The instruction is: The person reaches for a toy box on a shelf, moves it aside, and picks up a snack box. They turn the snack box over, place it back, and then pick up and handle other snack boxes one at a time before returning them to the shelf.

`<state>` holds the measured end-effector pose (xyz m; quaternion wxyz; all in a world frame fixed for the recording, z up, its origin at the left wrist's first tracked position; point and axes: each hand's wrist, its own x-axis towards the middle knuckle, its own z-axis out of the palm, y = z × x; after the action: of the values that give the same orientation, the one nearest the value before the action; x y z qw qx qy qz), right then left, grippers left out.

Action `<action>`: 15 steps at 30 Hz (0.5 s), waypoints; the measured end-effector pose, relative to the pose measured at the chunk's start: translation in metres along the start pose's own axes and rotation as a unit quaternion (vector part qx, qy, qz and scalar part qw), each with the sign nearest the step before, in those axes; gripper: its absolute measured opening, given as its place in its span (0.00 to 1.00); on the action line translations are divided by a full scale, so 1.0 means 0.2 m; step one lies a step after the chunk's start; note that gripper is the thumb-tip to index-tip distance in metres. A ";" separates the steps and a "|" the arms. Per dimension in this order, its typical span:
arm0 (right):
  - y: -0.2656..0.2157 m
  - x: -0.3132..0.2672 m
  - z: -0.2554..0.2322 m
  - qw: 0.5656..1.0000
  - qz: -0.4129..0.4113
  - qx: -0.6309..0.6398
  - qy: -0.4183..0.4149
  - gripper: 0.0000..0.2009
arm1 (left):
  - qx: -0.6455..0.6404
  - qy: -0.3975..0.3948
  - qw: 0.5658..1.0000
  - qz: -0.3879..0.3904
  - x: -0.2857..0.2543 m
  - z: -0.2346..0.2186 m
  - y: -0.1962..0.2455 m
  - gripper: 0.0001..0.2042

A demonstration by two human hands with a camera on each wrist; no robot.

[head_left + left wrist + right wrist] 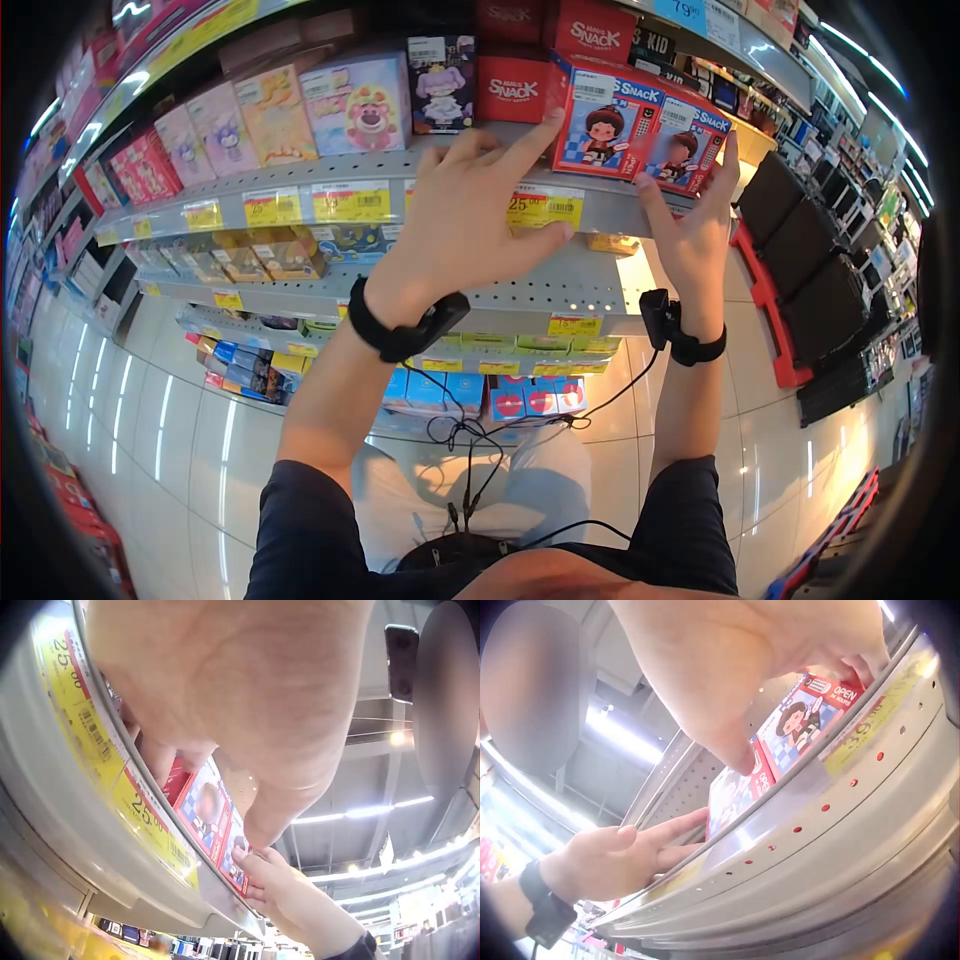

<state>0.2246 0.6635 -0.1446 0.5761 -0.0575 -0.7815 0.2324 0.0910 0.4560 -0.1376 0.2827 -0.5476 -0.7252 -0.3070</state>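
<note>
Left hand: the bare left hand (470, 215) has its fingers extended and its thumb spread clear; a fingertip touches the left side of the left-hand box and nothing is gripped.
Right hand: the bare right hand (697, 240) grips the right-hand box, thumb at the front near its left edge, fingers along its right side.
Left-hand box: a red-and-blue printed carton (602, 128) with a dark-haired cartoon figure and a white barcode sticker stands upright at the front of the shelf.
Right-hand box: a second red-and-blue carton (685, 150) of similar print stands directly beside the first, to its right.
Shelf: a grey perforated metal shelf (385, 170) supports both cartons.
Shelf edge: yellow-and-white paper price labels (548, 208) line the front; one below the left hand's fingers reads 25.
Adjacent stock, left: a plain red SNACK box (512, 90), a dark box with a purple-haired figure (444, 85) and a pale box with a pink bear (360, 105) stand in a row.
Wrist equipment: a black strap with a camera module encircles each wrist; black cables (470, 440) hang between the arms.
Floor: pale glossy tiles (190, 440) extend below.
</note>
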 end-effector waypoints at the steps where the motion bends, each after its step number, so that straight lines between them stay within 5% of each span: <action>1: 0.01 -0.01 -0.01 1.000 -0.013 -0.022 0.011 0.53 | 0.001 -0.001 1.000 0.006 0.00 0.02 0.00 0.46; 15: 0.11 -0.04 0.03 0.981 -0.087 -0.167 0.043 0.54 | 0.001 0.026 0.999 0.047 -0.02 0.07 -0.03 0.45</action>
<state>0.2173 0.6776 -0.1618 0.6094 -0.0952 -0.7858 0.0449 0.0852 0.4629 -0.1505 0.3158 -0.5727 -0.6914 -0.3070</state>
